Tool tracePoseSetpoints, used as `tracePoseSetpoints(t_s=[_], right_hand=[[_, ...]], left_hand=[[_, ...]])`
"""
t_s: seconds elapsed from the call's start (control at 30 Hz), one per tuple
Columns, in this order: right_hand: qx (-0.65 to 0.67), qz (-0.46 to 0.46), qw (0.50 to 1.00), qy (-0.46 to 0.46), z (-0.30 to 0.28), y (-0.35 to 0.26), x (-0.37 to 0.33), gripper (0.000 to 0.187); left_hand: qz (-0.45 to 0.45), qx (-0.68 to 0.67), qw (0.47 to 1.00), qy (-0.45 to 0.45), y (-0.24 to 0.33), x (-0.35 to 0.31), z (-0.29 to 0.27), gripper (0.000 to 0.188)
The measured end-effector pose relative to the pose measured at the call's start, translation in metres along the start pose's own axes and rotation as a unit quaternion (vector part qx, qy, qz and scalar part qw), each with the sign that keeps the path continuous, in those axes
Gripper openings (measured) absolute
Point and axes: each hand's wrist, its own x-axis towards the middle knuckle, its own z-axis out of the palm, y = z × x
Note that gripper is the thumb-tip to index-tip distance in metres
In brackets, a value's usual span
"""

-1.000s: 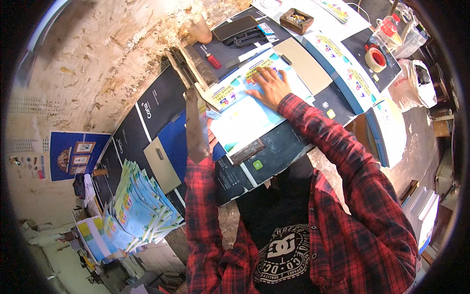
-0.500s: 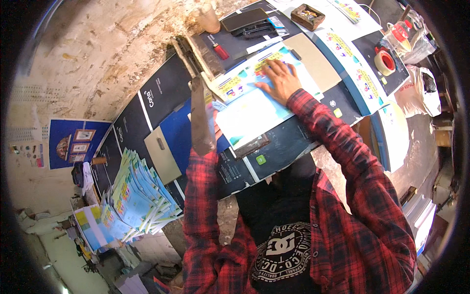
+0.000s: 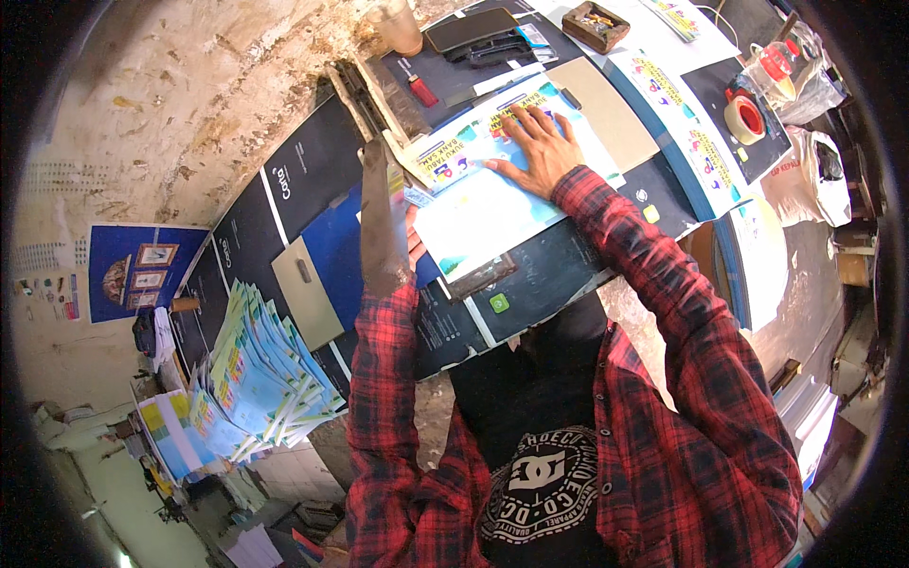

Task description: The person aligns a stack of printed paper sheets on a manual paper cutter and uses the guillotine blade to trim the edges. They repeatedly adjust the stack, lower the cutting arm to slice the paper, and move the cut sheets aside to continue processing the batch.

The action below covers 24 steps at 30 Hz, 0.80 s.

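Note:
A printed light-blue and white sheet (image 3: 492, 218) with colourful lettering lies in front of me on the dark table. My right hand (image 3: 542, 151) rests flat on its upper part, fingers spread. At the sheet's left edge stands a cutter-like device with a wooden frame (image 3: 374, 109) and a long brown blade-like arm (image 3: 381, 218) reaching toward me. Behind this arm is my left hand (image 3: 414, 241), mostly hidden; only some fingers show beside the sheet's edge, and their grip is unclear. Beneath the sheet a dark bar (image 3: 483, 276) sticks out.
Many fanned booklets (image 3: 265, 369) lie at the table's left end. A tall stack of printed sheets (image 3: 696, 133) stands on the right, near a red tape roll (image 3: 744, 121). Toward the back are a red-handled tool (image 3: 422, 91), a phone (image 3: 472, 30), a plastic cup (image 3: 396, 26) and a small wooden box (image 3: 595, 26).
The whole view has shifted slightly. My right hand stays on the sheet, with its fingers a little differently spread. My left hand remains behind the brown arm.

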Motion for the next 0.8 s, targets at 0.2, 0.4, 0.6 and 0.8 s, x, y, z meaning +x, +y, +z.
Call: tracePoseSetpoints(t_s=[0.2, 0.4, 0.6, 0.8], right_hand=[[-0.023, 0.015, 1.0, 0.013, 0.013, -0.041, 0.003, 0.091], [0.016, 0.0, 0.999, 0.028, 0.021, -0.064, 0.005, 0.091], [-0.018, 0.016, 1.0, 0.007, 0.013, -0.054, 0.004, 0.094], [-0.025, -0.009, 0.999, -0.019, 0.015, -0.051, 0.006, 0.09]], left_hand=[[-0.021, -0.063, 0.998, -0.017, -0.015, 0.024, -0.019, 0.032], [0.03, 0.018, 0.999, -0.023, -0.034, 0.028, -0.056, 0.037], [0.402, 0.469, 0.78, 0.102, -0.036, -0.052, 0.009, 0.056], [0.412, 0.582, 0.684, 0.155, -0.054, -0.051, 0.006, 0.068]])
